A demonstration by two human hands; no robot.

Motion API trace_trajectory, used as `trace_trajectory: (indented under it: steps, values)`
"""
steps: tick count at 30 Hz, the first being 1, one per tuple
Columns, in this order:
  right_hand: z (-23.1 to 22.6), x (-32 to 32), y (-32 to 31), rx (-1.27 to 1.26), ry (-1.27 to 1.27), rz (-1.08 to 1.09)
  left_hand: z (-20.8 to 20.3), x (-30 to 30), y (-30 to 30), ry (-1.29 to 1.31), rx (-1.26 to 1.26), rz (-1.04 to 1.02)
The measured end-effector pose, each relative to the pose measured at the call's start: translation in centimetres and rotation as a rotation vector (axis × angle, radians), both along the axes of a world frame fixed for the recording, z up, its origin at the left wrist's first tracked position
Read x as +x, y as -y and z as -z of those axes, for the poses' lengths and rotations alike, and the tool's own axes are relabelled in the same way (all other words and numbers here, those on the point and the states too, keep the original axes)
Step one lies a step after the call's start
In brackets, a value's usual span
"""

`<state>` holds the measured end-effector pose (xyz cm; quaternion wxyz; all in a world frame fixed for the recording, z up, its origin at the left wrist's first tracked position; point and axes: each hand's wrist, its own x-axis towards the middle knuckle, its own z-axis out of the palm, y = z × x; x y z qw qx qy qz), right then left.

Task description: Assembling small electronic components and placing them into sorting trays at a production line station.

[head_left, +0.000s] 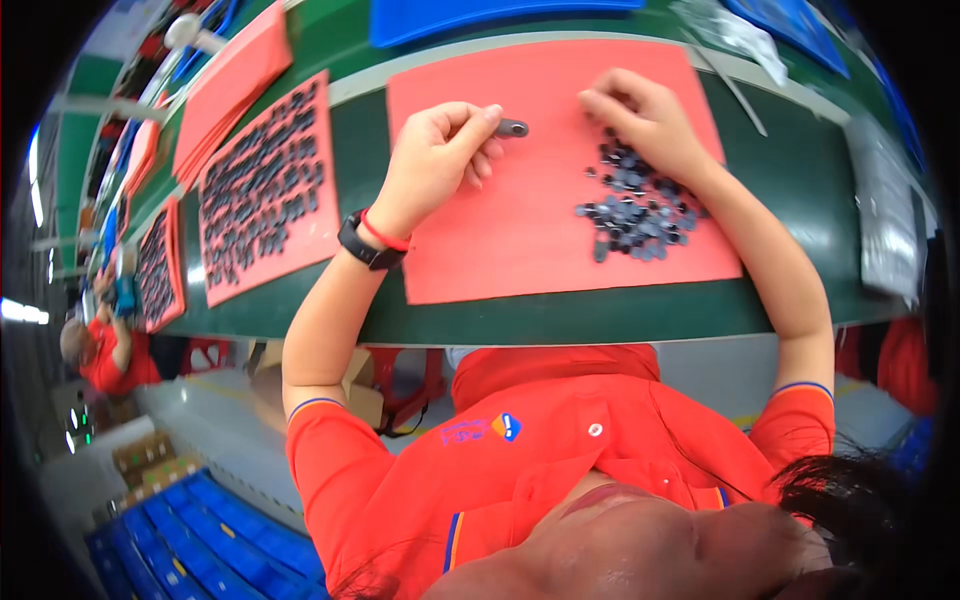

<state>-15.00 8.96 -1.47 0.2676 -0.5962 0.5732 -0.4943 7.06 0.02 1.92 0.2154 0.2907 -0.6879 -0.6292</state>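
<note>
My left hand [437, 158] pinches a small dark grey oblong part [513, 128] between thumb and fingers. The part's rounded end, with a round spot on it, points to the right. My right hand [648, 122] is curled with its fingertips together, just above a pile of small dark round discs [640, 225]. What those fingertips hold, if anything, is too small to tell. Both hands are over a pink foam sheet [480, 255], and the discs lie on its right half.
To the left, a pink sheet [262, 190] bears rows of small dark parts, with stacked pink sheets [228, 85] behind it. A blue tray [480, 18] sits at the far side. Clear plastic packs [885, 210] lie on the green table [790, 220] at right. Another person [105, 350] sits far left.
</note>
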Motion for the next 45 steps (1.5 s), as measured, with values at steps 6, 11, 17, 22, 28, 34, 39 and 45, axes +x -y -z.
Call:
trace_trajectory:
  steps: [6, 11, 17, 22, 28, 34, 39, 45]
  values:
    - [-1.3, 0.6, -0.7, 0.061, -0.102, -0.058, 3.5, -4.9, 0.9, 0.136, -0.835, -0.038]
    - [-0.1, 0.4, -0.4, -0.055, -0.285, -0.073, 3.4, -5.5, 0.7, 0.157, -0.914, -0.01]
    - [-0.5, 0.8, -0.4, -0.084, -0.347, -0.09, 3.2, -5.3, 0.7, 0.196, -0.971, 0.017]
    - [-0.6, 1.0, -0.4, -0.092, -0.359, -0.097, 3.3, -5.2, 0.8, 0.192, -0.986, 0.02]
    - [-0.2, 0.8, -0.4, -0.143, -0.391, -0.093, 3.3, -5.1, 0.6, 0.167, -0.991, 0.024]
    - [-0.5, 0.9, -0.4, -0.153, -0.432, -0.094, 3.4, -5.1, 0.6, 0.133, -1.012, 0.021]
    - [-0.6, 0.9, -0.4, -0.124, -0.393, -0.114, 3.7, -5.1, 0.7, 0.096, -1.003, 0.034]
    - [-0.6, 0.7, -0.3, -0.058, -0.458, -0.101, 3.8, -5.3, 0.1, 0.042, -1.05, 0.067]
